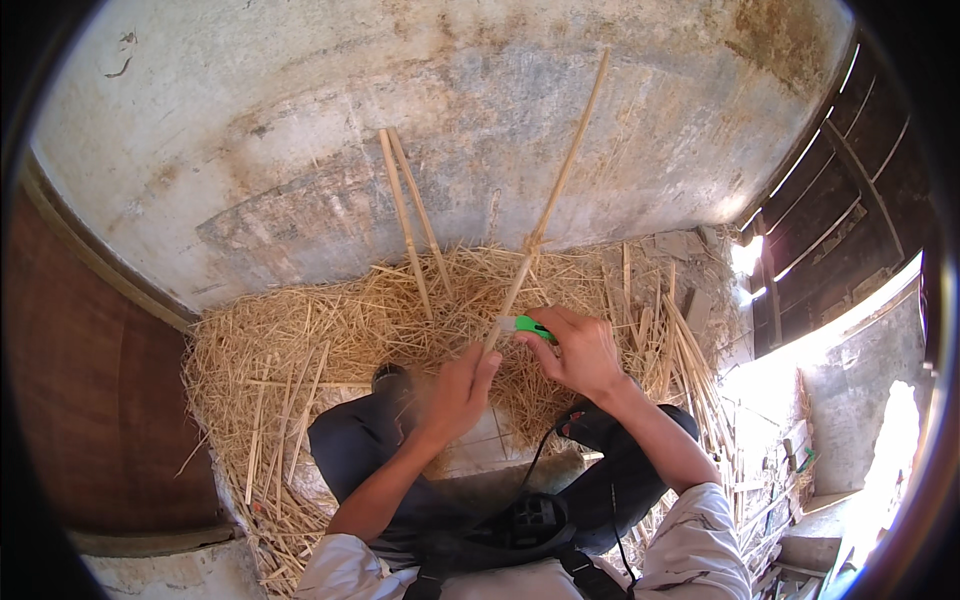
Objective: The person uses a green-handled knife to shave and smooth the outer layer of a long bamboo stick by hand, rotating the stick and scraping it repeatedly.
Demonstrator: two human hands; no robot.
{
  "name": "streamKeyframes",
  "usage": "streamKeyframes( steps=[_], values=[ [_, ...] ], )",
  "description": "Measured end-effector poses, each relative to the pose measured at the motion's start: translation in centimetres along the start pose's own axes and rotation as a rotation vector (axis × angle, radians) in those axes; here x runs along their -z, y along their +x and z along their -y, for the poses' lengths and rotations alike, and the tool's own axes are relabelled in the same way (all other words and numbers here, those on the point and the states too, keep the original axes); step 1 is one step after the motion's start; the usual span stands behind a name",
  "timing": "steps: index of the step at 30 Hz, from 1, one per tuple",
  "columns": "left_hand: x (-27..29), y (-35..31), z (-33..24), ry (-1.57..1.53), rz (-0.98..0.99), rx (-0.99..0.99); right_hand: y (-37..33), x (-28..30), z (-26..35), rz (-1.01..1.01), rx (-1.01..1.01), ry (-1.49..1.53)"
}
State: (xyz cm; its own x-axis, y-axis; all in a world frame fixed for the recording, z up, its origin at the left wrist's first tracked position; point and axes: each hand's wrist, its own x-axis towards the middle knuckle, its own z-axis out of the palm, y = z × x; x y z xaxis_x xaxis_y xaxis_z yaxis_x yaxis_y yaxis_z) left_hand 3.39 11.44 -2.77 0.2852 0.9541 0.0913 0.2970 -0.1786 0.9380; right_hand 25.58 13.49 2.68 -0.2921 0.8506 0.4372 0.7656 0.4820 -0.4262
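Observation:
A long, thin bamboo strip [565, 165] slants from my hands up toward the wall, with a tuft of shavings on it partway along. My left hand [462, 385] is closed around its near end. In my right hand [585, 350] is a small cutter knife [532, 326] with a green handle. Its pale blade lies against the strip just beyond my left fingers. The strip's lowest end is hidden by my left hand.
Two bamboo strips [404, 215] lean against the stained wall [300, 130]. Shavings [290, 330] cover the floor around my legs, and more cut strips [690, 360] lie at the right. A brown wooden panel [100, 380] stands at the left.

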Motion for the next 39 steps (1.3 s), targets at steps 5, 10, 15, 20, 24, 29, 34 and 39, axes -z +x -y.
streamKeyframes(
  steps=[5,10,15,20,24,29,34,39],
  values=[
    [-0.3,0.0,-0.2,0.073,-0.011,-0.018,0.4,0.4,-1.3,-0.096,-0.027,-0.044],
    [-0.6,-0.6,-0.4,0.070,0.034,-0.001,1.6,2.4,-3.1,-0.173,-0.126,-0.087],
    [-0.7,-0.5,-0.3,0.016,0.006,0.016,0.6,1.3,-2.2,-0.133,-0.069,-0.011],
    [-0.7,-0.2,-0.2,-0.033,-0.044,-0.035,-0.8,-0.9,-0.7,-0.012,0.034,0.054],
    [-0.8,-0.1,0.9,-0.006,-0.069,-0.063,-0.9,-1.4,-0.6,0.038,0.053,0.049],
    [-0.7,-0.2,0.7,0.042,-0.079,-0.067,-0.6,-0.9,-0.3,0.008,0.002,0.036],
    [-0.5,-0.4,0.0,0.041,-0.082,-0.036,0.2,-0.3,-1.2,-0.035,-0.035,0.018],
    [-0.4,-0.5,-0.9,0.065,-0.065,-0.006,0.8,0.9,-2.0,-0.080,-0.109,-0.035]
  ],
)
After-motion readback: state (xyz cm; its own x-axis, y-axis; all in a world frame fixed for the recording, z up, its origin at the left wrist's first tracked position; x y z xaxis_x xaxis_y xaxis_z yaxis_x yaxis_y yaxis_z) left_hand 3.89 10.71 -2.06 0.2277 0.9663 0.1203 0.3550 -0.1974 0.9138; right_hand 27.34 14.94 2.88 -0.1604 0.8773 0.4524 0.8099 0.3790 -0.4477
